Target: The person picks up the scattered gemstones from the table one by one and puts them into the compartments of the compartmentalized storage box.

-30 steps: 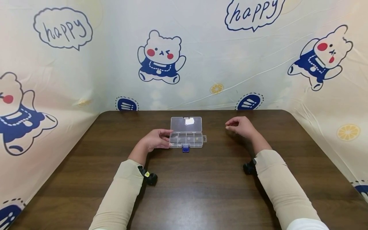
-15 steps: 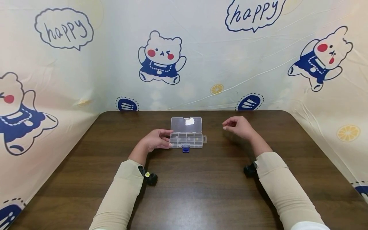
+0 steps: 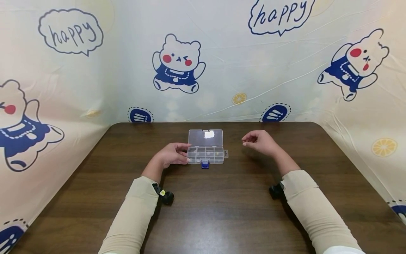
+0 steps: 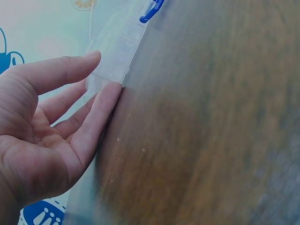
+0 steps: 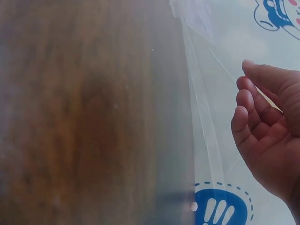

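A clear plastic compartment box [image 3: 205, 150] stands near the table's far side, its lid [image 3: 198, 138] swung back. Small pale and yellowish pieces lie in some compartments. My left hand [image 3: 169, 155] holds the box's left end, thumb at the front corner and fingers further back; the left wrist view shows the fingertips [image 4: 111, 90] at its corner. To the right of the box, my right hand [image 3: 261, 141] hovers apart from it, thumb and index tips close together. In the right wrist view its other fingers [image 5: 240, 117] curl loosely; I cannot tell whether something tiny is pinched.
A blue latch [image 3: 205, 164] sits on the box's front edge, and a clear hanging tab [image 3: 226, 153] sticks out on its right. The dark wooden table [image 3: 203, 208] ends at a printed cloth backdrop [image 3: 222, 63] just behind the box.
My right hand has moved a little to the left, nearer to the box, and slightly toward me. The left hand and the box have stayed in place.
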{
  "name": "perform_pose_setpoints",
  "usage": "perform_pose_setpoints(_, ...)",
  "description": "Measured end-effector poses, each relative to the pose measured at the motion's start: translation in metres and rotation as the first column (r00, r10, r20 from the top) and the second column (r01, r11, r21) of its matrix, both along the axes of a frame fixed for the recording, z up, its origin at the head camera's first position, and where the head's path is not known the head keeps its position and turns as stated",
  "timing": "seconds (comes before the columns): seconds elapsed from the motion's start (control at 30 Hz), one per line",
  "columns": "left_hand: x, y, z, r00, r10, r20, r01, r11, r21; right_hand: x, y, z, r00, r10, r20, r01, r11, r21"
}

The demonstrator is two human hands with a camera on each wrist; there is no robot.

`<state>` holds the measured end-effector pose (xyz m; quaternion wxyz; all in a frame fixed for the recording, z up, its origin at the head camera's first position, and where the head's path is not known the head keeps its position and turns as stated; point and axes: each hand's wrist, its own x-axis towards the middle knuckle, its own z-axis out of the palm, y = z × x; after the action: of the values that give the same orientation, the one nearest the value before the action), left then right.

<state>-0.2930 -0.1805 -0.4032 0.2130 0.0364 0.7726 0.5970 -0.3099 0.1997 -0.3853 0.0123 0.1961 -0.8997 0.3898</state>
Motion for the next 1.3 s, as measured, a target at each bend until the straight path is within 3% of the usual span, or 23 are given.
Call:
perform_pose_setpoints(0.43, 0.0, -0.003, -0.001, 1.0, -0.007, 0.0, 0.007, 1.0, -0.001, 0.011, -0.017, 0.004, 0.994, 0.108, -0.014, -0.108, 0.994, 0.001)
perform_pose_setpoints(0.77, -0.001, -0.003, 0.0, 1.0, -0.007, -0.005, 0.007, 1.0, -0.014, 0.015, -0.032, 0.008, 0.99, 0.138, 0.019, -0.138, 0.99, 0.005)
perform_pose_setpoints(1.3, -0.001, -0.002, -0.001, 1.0, -0.012, -0.001, 0.012, 1.0, -0.01, 0.015, -0.057, 0.01, 0.981, 0.194, -0.012, -0.194, 0.981, -0.014)
